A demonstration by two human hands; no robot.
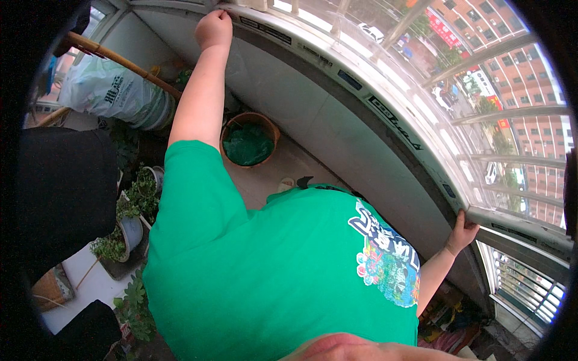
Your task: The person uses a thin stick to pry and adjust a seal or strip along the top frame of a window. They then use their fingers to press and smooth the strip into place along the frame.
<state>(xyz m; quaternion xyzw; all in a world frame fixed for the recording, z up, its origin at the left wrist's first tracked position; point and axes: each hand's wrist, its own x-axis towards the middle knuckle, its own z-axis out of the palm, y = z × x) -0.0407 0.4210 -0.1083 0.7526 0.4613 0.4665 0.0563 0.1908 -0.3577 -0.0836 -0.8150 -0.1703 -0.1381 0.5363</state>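
A pale window ledge (pixel 337 66) with dark printed labels curves along the far side and down to the right. At its far left end, my left hand (pixel 215 31) is closed, knuckles up, against the frame. Whatever its fingers hold, if anything, is hidden. My right hand (pixel 462 234) touches the ledge farther right, its thumb and fingers drawn together at the edge. I cannot make out anything between them. Both arms are spread wide, with my green printed shirt between them.
Below the ledge, an orange-brown pot (pixel 274 135) lined with green plastic stands on the floor. Potted plants (pixel 143 191), a white plastic bag (pixel 111 90) and a bamboo pole (pixel 123 62) are on the left. Window bars (pixel 512 111) line the right; assorted items (pixel 448 319) lie lower right.
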